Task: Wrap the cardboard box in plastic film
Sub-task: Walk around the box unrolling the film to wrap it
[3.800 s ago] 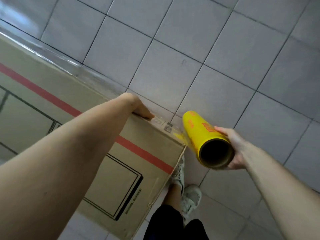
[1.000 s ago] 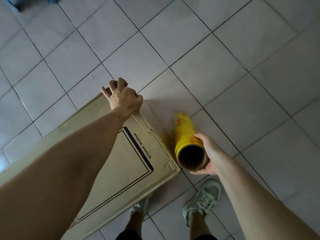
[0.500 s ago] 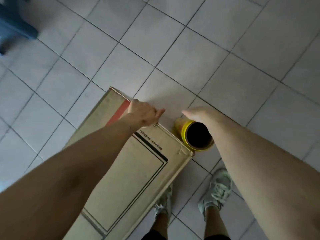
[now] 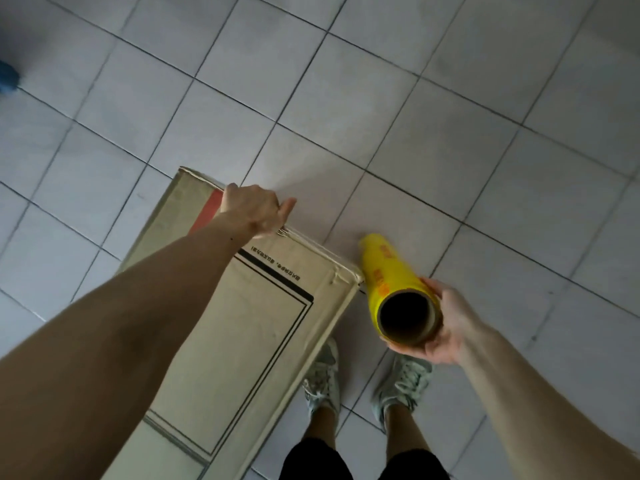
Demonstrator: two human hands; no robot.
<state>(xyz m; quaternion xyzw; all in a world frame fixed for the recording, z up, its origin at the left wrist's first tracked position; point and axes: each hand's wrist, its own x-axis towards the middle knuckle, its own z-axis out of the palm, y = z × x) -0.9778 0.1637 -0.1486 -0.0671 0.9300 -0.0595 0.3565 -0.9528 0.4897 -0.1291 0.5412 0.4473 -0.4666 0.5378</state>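
Note:
A tall cardboard box [image 4: 263,341] with a black printed frame and a red stripe stands on the tiled floor in front of me. My left hand [image 4: 252,209] grips its far top edge, fingers hidden over the rim, thumb sticking out to the right. A yellow roll of plastic film [image 4: 384,268] with a hollow cardboard core hangs just right of the box's near corner, its far end pointing down at the floor. My right hand [image 4: 446,327] holds the roll's near end from the right and below. The clear film itself is too faint to make out.
Grey floor tiles [image 4: 381,116] spread all around the box. My two feet in grey sneakers [image 4: 322,375] stand close to the box's right side, below the roll. Something blue [image 4: 7,77] shows at the far left edge.
My right hand has shifted from over the roll to its right side, and the roll has swung out to the right of the box corner. My left hand stays on the box's top edge.

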